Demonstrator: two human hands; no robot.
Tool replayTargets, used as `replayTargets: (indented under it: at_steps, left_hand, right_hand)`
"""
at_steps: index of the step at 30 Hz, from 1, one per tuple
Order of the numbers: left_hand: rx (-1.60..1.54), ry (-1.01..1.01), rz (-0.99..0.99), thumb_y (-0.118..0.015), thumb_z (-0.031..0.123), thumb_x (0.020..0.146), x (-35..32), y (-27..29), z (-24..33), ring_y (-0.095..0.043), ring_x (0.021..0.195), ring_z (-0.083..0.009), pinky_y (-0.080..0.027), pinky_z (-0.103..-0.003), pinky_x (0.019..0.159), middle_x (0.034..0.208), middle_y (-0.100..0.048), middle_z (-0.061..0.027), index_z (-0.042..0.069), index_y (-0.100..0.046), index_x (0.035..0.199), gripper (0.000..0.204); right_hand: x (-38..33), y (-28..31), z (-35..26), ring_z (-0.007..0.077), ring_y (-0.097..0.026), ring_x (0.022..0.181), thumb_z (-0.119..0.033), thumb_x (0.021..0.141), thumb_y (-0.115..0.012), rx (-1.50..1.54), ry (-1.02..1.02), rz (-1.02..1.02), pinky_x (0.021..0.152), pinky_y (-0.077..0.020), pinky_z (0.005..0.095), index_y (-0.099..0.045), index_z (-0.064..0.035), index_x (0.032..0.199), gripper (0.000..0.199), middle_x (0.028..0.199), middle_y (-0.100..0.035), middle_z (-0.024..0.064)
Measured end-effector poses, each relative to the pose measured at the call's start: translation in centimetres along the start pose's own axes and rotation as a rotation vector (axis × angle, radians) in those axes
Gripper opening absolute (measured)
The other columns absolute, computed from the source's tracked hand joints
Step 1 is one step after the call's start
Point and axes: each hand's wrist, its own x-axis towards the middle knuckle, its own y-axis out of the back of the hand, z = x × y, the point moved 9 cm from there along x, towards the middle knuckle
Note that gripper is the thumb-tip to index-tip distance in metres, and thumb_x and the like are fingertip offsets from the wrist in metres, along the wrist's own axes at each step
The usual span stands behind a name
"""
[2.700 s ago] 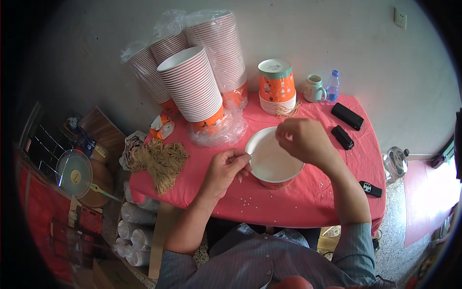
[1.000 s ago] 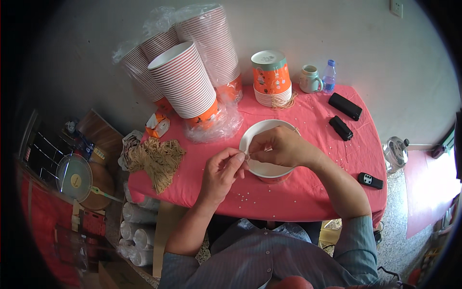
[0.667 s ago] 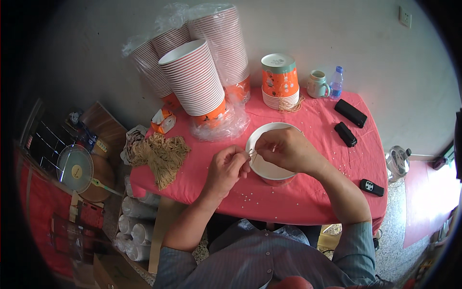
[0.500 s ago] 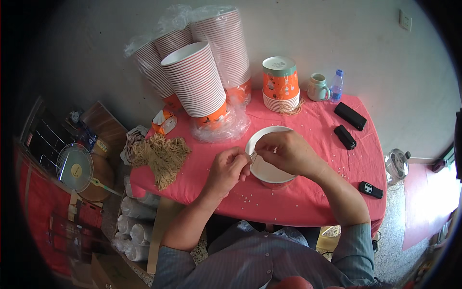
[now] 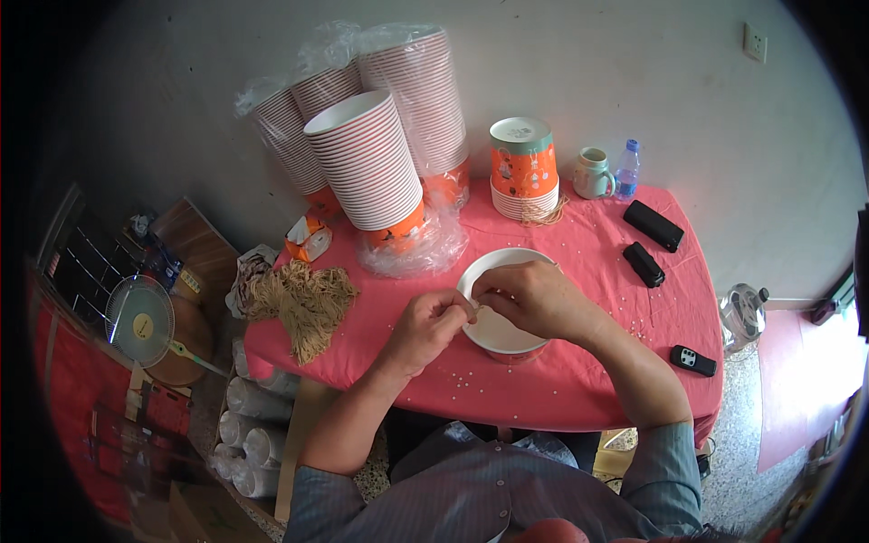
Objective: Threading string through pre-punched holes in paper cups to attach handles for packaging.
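Observation:
Over the near left part of a white paper bucket (image 5: pixel 518 347) on the table, my two hands work close together. My left hand (image 5: pixel 424 329) is closed in a pinch, thumb against the bent index finger, at the bucket's left rim. My right hand (image 5: pixel 536 299) reaches across the bucket's mouth, fingers curled down and pinched beside the left fingertips. Something small and pale shows between the fingertips, too small to name. The hands hide part of the bucket's inside. A thick bundle of tan cords (image 5: pixel 306 306) lies left of my left hand.
Tall nested bucket stacks (image 5: pixel 369 172), some in clear plastic, stand at the back left. Behind the bucket are upturned orange buckets (image 5: pixel 523 172), a mug (image 5: pixel 593 174) and a bottle (image 5: pixel 626 170). Black cases (image 5: pixel 654 226) and a remote (image 5: pixel 693 360) lie right. White bits dot the red cloth.
The view has shifted slightly, so the table sits a little lower. My right fingers have curled in further beside the left fingertips. Both hands stay at the bucket.

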Motion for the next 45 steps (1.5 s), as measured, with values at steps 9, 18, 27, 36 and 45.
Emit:
replayTargets:
  at_steps: [9,18,27,36,45]
  left_hand:
    - [0.029,0.071,0.003,-0.064,0.01,0.101,-0.4,0.0,-0.3,-0.057,0.083,-0.0051,-0.047,-0.024,0.076,0.092,-0.072,0.0011,-0.003,-0.079,0.106,0.02]
    - [-0.074,0.142,0.039,-0.066,0.015,0.104,-0.4,0.6,-1.2,-0.046,0.061,0.0015,-0.031,-0.019,0.05,0.084,-0.07,0.0057,0.004,-0.082,0.107,0.02]
    - [-0.096,0.147,0.062,-0.072,0.016,0.106,-0.2,0.4,-1.0,-0.036,0.055,0.0027,-0.025,-0.019,0.048,0.075,-0.057,0.0094,0.002,-0.079,0.106,0.016]
    - [-0.099,0.11,0.025,-0.073,0.025,0.109,0.2,0.4,-0.8,-0.035,0.055,0.0025,-0.026,-0.019,0.05,0.075,-0.053,0.01,0.002,-0.076,0.115,0.024]
    - [-0.22,0.109,0.008,-0.072,0.029,0.11,0.5,0.8,-1.2,-0.034,0.055,0.0015,-0.026,-0.02,0.049,0.073,-0.05,0.01,0.0,-0.075,0.114,0.029]
  right_hand:
    - [0.0,-0.5,1.0,0.0335,-0.077,0.082,-0.012,0.093,-0.077,0.113,-0.072,-0.055,0.078,-0.0608,0.0436,-0.08,-0.0078,0.103,0.011,0.088,-0.079,0.0129]
    - [-0.2,0.1,2.5,0.0206,-0.077,0.088,-0.007,0.092,-0.074,0.307,-0.139,-0.094,0.08,-0.0599,0.0376,-0.078,-0.0027,0.107,0.016,0.096,-0.079,0.0098]
    - [-0.2,-0.7,2.6,0.019,-0.075,0.083,-0.011,0.092,-0.078,0.219,-0.148,-0.164,0.077,-0.0588,0.0348,-0.08,-0.005,0.105,0.015,0.093,-0.079,0.0088]
    - [-0.3,-1.0,3.3,0.0202,-0.075,0.078,-0.012,0.092,-0.078,0.239,-0.122,-0.174,0.075,-0.0588,0.0359,-0.082,-0.0053,0.103,0.013,0.087,-0.078,0.0089]
    - [-0.4,-1.1,3.4,0.0211,-0.075,0.077,-0.012,0.089,-0.08,0.209,-0.174,-0.188,0.074,-0.0591,0.037,-0.084,-0.0045,0.1,0.014,0.086,-0.079,0.0092]
